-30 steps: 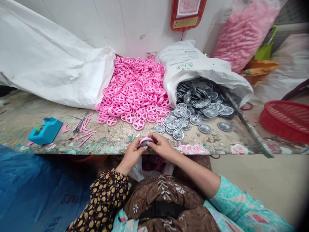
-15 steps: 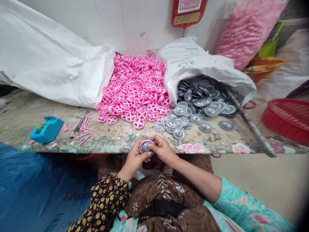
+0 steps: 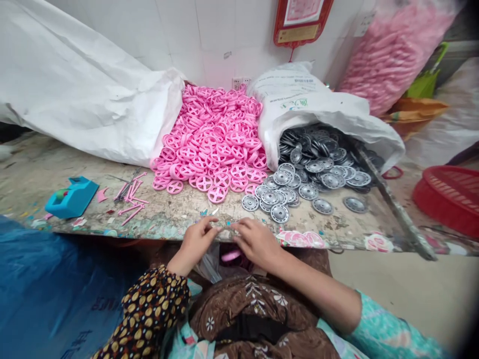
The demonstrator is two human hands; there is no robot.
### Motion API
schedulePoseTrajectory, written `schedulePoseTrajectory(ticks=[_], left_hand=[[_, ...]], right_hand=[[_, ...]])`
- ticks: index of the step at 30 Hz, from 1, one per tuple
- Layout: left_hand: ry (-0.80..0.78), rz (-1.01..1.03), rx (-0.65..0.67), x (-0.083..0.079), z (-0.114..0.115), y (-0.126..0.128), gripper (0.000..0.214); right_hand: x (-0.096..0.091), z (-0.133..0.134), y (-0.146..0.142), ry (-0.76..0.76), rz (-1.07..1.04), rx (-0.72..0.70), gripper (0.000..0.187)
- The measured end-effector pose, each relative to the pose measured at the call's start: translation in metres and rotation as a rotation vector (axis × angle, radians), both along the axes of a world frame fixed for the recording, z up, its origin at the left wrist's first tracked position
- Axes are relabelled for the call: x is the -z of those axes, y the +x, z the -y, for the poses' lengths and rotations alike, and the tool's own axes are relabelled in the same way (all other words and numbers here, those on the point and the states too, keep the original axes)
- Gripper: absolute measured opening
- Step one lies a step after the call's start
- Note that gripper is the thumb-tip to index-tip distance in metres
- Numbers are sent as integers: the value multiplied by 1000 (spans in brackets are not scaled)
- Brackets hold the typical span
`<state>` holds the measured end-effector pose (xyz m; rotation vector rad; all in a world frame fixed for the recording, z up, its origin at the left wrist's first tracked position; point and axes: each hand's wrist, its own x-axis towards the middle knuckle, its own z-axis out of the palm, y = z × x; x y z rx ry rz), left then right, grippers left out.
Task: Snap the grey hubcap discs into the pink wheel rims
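Note:
My left hand [image 3: 194, 243] and my right hand [image 3: 257, 243] hover side by side at the front edge of the worn table [image 3: 175, 214], fingers loosely apart, holding nothing. Just below and between them a blurred pink wheel [image 3: 231, 256] is in the air over a plastic bag [image 3: 209, 267] in my lap. On the table beyond the hands lie a heap of pink spoked wheels [image 3: 215, 142] and several silver hubcap discs [image 3: 284, 192] spilling from a white sack [image 3: 318, 107].
A large white sack [image 3: 82, 94] lies at the left. A blue plastic toy piece [image 3: 71, 198] and loose pink sticks [image 3: 129, 197] sit at the table's left. A red basket [image 3: 447, 197] stands at the right, a blue sheet [image 3: 45, 289] at lower left.
Both hands held a pink wheel with a silver disc in it. They have now let it go, and it drops below the table edge; the hands have spread apart.

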<state>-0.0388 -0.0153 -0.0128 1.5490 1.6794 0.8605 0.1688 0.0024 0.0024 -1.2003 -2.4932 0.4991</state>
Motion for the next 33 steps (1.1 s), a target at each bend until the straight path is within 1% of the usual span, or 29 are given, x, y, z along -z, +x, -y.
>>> schedulePoseTrajectory(ticks=[3,6,9,12,16,18,20,21,24,26,28,29,31,33], left_hand=[[143,-198,-53,-2,-27,-1,23],[231,-428,-99,-2,-53,3,29],[223,-564,-116,2,-74,6,44],[210,-547,-117,7,-88,6,46],[183,-375,-216,14,-104,2,51],[141,-305,-217,16,-110,-1,50],[99,-164,-217,15,-113,-1,46],[72,-40,-233,13,-113,0,44],[-46,471,-265,6,-105,4,37],[-130,800,-223,-1,-95,8,29],[-196,1056,-176,-7,-84,10,24],[-217,1147,-165,-10,-79,11,23],[-225,1243,-157,-15,-70,13,24],[-202,1245,-155,-18,-64,16,29]], right_hand=[[-8,-34,3,158,216,78,30],[-9,-62,5,223,400,127,27],[-5,-71,5,232,513,98,30],[1,-76,9,247,545,47,38],[5,-95,19,263,521,-3,43],[2,-107,22,270,491,-4,43],[-4,-114,19,272,378,41,40],[-8,-114,14,267,268,77,37],[-15,-106,-12,170,-206,170,29],[-15,-96,-32,43,-448,203,26],[-12,-89,-47,-40,-539,224,24],[-10,-86,-51,-44,-540,230,22],[-7,-82,-53,1,-512,227,21],[-8,-80,-49,36,-503,224,25]])
